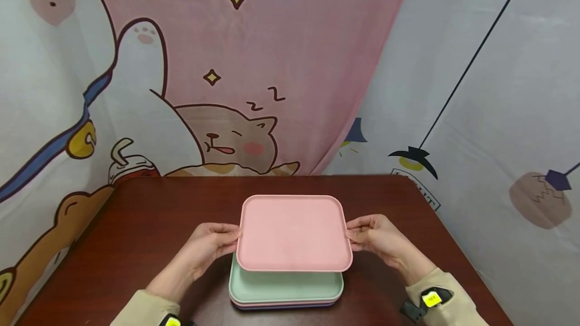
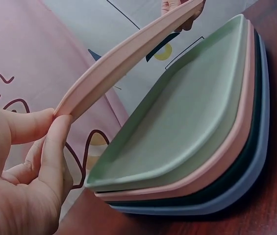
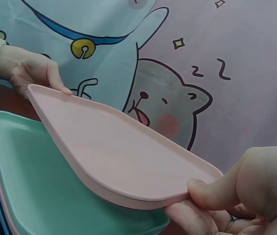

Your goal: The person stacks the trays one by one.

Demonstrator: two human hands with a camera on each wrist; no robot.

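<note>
A pink rectangular tray (image 1: 294, 233) with rounded corners is held up above a stack of similar trays. My left hand (image 1: 212, 245) pinches its left short edge between thumb and fingers. At the opposite short edge, my right hand (image 1: 378, 240) pinches the rim the same way. Below lies a light green tray (image 2: 177, 112), topmost in the stack. Under it show the edges of another pink tray (image 2: 216, 171), a dark green tray (image 2: 226, 178) and a blue tray (image 2: 236, 193). In the right wrist view the held tray (image 3: 118, 147) hangs apart from the green one.
The stack stands on a dark reddish-brown wooden table (image 1: 172, 205), near its front edge. Behind the table hangs a cloth (image 1: 290, 39) printed with cartoon animals. Both wrists carry dark bands, such as the right wristband (image 1: 414, 311).
</note>
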